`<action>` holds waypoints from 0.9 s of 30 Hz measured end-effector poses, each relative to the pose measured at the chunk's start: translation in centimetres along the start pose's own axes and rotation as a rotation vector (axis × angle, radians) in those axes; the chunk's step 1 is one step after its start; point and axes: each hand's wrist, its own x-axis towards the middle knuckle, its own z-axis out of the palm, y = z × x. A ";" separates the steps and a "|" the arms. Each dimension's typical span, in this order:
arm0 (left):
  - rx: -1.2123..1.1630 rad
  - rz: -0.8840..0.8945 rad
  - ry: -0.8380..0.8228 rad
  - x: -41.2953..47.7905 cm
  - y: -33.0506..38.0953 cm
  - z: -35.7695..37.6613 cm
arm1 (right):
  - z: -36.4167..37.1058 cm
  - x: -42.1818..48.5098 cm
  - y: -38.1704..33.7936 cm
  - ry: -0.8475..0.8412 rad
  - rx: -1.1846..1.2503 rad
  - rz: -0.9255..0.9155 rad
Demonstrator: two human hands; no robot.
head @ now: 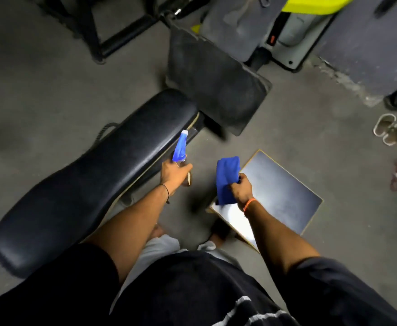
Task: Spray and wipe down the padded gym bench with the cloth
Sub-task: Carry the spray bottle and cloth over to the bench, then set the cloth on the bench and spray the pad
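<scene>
A person is standing over the scene, both bare forearms reaching forward and down. The right hand (240,188) is gripping a blue cloth (227,180), its fingers (234,191) curled tight around the bunched middle so the fabric is sticking up ahead of them and hanging below; an orange band is sitting on that wrist. Under and beyond this hand, a flat dark board (280,191) is lying on the floor (39,95). The left hand (172,171) is holding a spray bottle (180,148) with a blue head, its fingers (185,170) wrapped closed around the neck, the nozzle pointing away from the body. Just left of those fingers, the black padded gym bench (94,177) is stretching diagonally, its long edge close beside the bottle. Past the bench's far end, a dark square pad (214,85) is standing, with machine frames beyond.
</scene>
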 end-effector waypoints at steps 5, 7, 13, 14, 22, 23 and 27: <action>-0.089 -0.120 0.149 3.8 -3.2 -10.2 | 9.9 1.5 -5.0 -0.123 -0.147 -0.059; -0.142 -0.168 0.228 5.2 -4.4 -14.0 | 14.2 2.0 -7.1 -0.169 -0.195 -0.076; -0.230 -0.278 0.444 7.8 -6.6 -21.6 | 24.8 2.2 -12.8 -0.294 -0.294 -0.147; -0.245 -0.298 0.462 8.2 -7.1 -22.3 | 26.2 2.5 -13.6 -0.316 -0.300 -0.148; -0.347 -0.418 0.579 11.2 -8.9 -23.9 | 35.8 6.0 -18.9 -0.513 -0.374 -0.175; -0.365 -0.411 0.577 11.5 -8.9 -23.8 | 36.8 7.0 -19.1 -0.526 -0.388 -0.173; -0.418 -0.387 0.535 12.8 -9.5 -23.9 | 38.7 9.2 -20.2 -0.606 -0.518 -0.158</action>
